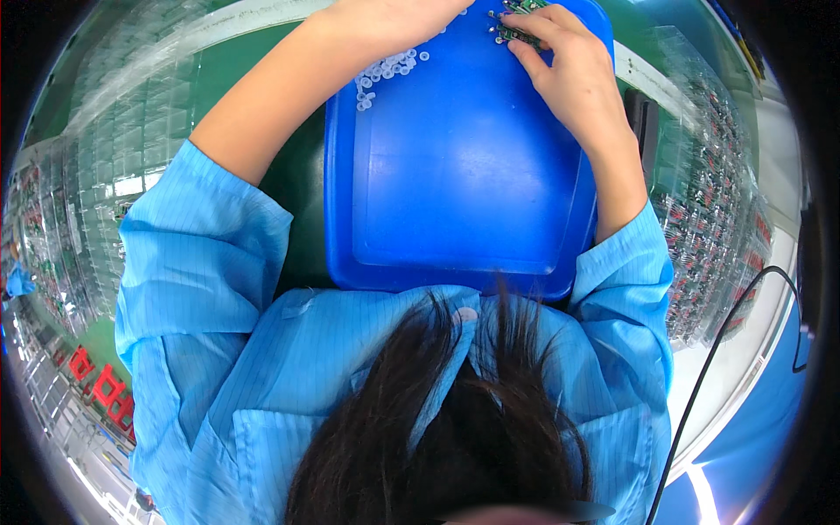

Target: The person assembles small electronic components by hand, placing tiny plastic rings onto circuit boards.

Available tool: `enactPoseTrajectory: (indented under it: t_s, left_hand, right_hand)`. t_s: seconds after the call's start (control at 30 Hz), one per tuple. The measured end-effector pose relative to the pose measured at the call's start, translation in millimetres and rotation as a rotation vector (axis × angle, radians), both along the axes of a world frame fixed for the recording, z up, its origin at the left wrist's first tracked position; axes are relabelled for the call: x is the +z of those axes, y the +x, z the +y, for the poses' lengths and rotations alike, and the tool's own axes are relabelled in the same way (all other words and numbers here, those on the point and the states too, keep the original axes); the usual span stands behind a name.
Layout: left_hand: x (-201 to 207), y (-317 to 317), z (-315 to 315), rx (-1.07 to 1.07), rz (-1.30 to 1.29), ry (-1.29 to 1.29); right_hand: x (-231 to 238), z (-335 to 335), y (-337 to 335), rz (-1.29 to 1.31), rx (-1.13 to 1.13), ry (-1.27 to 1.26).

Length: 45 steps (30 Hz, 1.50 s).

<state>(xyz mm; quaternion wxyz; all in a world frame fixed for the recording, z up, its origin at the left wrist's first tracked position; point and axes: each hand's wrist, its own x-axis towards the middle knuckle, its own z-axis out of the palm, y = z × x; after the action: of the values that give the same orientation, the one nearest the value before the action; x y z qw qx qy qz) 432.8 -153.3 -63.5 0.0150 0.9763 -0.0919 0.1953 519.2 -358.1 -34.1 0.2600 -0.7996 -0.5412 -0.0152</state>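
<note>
A blue plastic tray (464, 175) lies in front of my body. Over its far left part reaches my left hand (398, 22), its fingers mostly cut off by the upper edge of the view. Small translucent plastic caps (385, 70) lie loosely in the tray beneath that hand and wrist. At the far right of the tray, my right hand (573, 70) has its thumb and fingers closed around small green circuit boards (522, 33) with shiny metal parts. More of these boards show just beyond the fingertips, partly hidden.
Stacked clear plastic trays (122, 166) stand at the left. Clear trays filled with small boards (709, 184) are on the right. A black cable (713, 350) curves down at the lower right. Red stools (109, 385) stand on the floor at the far left.
</note>
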Motion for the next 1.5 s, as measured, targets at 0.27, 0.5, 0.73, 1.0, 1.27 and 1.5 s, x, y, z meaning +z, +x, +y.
enactPoseTrajectory:
  t_s: [0.27,0.5,0.73,1.0,1.27,1.5]
  left_hand:
    - [27.8,-13.3,-19.4,0.195,-0.253,-0.4]
    - [-4.2,-26.0,-7.3,0.049,0.256,-1.614]
    - [-14.1,-24.2,-11.4,0.009,0.222,-1.71]
    - [42.2,-44.5,-39.6,0.282,0.075,-1.123]
    - [41.1,-46.3,-44.6,0.185,0.0,-1.089]
    - [13.6,-36.9,-33.9,0.206,0.257,-1.52]
  right_hand:
    - [3.7,2.1,16.1,0.167,-0.043,-0.146]
    - [-11.5,16.8,36.9,0.136,0.045,-0.072]
    - [-10.7,18.6,20.9,0.038,-0.073,-0.013]
    - [29.2,20.2,8.7,0.464,-0.104,-0.006]
    - [19.0,18.0,1.6,0.858,-0.053,0.102]
    - [-11.4,4.1,29.0,0.916,0.11,0.122]
